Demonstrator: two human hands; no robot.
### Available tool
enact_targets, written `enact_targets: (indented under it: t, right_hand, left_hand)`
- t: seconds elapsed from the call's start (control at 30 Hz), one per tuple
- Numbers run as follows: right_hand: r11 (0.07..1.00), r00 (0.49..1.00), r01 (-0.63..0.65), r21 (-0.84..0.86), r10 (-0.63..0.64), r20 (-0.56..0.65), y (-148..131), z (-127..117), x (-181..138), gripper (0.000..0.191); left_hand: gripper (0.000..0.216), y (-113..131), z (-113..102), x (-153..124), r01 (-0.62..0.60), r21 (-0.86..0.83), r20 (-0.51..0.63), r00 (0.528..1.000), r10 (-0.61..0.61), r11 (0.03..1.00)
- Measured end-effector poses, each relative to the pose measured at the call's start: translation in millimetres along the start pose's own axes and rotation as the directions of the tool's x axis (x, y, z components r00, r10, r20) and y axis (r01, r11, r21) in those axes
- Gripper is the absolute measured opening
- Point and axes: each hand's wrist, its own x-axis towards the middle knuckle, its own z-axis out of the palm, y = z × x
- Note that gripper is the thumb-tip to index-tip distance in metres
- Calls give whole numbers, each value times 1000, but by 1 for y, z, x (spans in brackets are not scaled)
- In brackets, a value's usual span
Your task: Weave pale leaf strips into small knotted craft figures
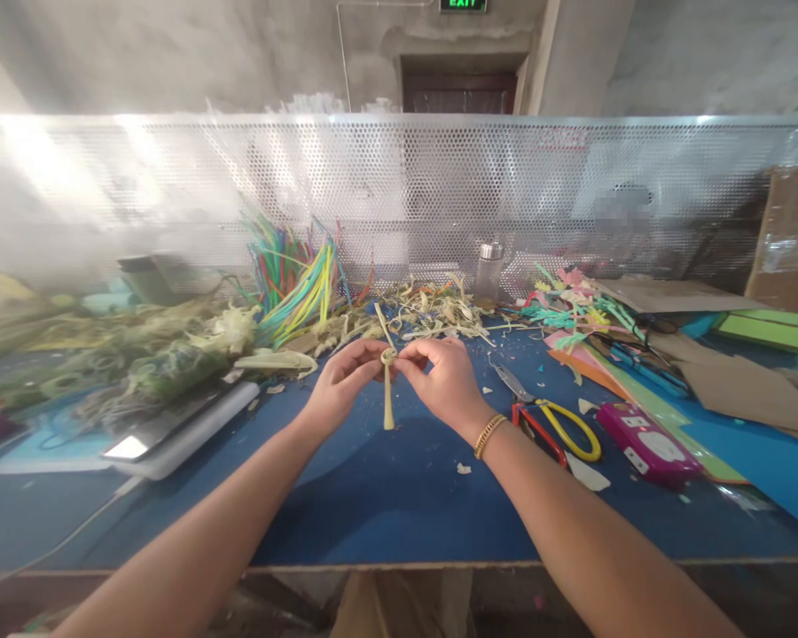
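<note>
Both hands meet above the middle of the blue table. Between their fingertips is a pale yellow-green strip (388, 403), looped or knotted at the top, which looks like a piece of corn husk. One end hangs straight down and the other sticks up behind the fingers. My left hand (349, 377) pinches the loop from the left, thumb and forefinger closed. From the right, my right hand (442, 377) pinches the same loop. The fingers partly hide the knot. To the right of my right forearm lie scissors (551, 421) with red and yellow handles.
A purple device (648, 443) and coloured paper sheets (705, 434) lie on the right. Tablets (179, 434) with a cable and a heap of green husks (173, 359) fill the left. Behind are colourful stems (299, 275), husk scraps (439, 310), a bottle (489, 270) and a perforated metal screen (399, 195).
</note>
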Motion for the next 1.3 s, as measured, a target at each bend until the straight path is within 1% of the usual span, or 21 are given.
enact_targets:
  t: [0.13, 0.2, 0.27, 0.37, 0.43, 0.53, 0.7, 0.97, 1.1, 1.23, 1.3]
  right_hand:
    - [999, 1000, 19, -37, -18, 25, 0, 0, 0, 13]
    - [997, 999, 49, -63, -48, 17, 0, 0, 0, 13]
    - [989, 994, 97, -114, -101, -28, -1, 0, -1, 10]
    - [950, 970, 208, -233, -231, -77, -3, -2, -3, 10]
    - [911, 950, 278, -306, -308, -56, -5, -2, -4, 11]
    - [869, 933, 332, -367, -360, -9, -6, -2, -4, 10]
    - [861, 926, 356, -363, -379, 10, -4, 1, -5, 11]
    - [884, 921, 379, -273, -390, 15, -3, -1, -5, 16]
    - [917, 937, 335, -215, -348, -26, -2, 2, -6, 15]
    - [955, 961, 243, -168, -261, -93, -3, 5, -6, 9]
    - [967, 966, 208, -149, -227, -121, -3, 6, -6, 10]
  left_hand:
    - [26, -1, 1, 1, -3, 56, -28, 1000, 5, 998]
    - [24, -1, 2, 2, -3, 34, -47, 999, 5, 999]
    - [23, -2, 3, 3, 13, -52, -84, 996, -17, 999]
    - [24, 0, 5, 3, 62, -240, -123, 988, -94, 969]
    - [23, 2, 6, 3, 96, -338, -117, 983, -143, 936]
    - [22, 4, 7, 2, 136, -408, -95, 977, -191, 903]
    - [22, 5, 8, 1, 162, -444, -81, 972, -220, 881]
    - [23, 3, 8, 1, 197, -488, -57, 965, -257, 850]
    - [23, 1, 7, 1, 179, -472, -60, 971, -233, 864]
    - [19, 1, 7, 0, 147, -427, -41, 983, -181, 892]
    - [18, 0, 7, 0, 134, -404, -34, 986, -161, 905]
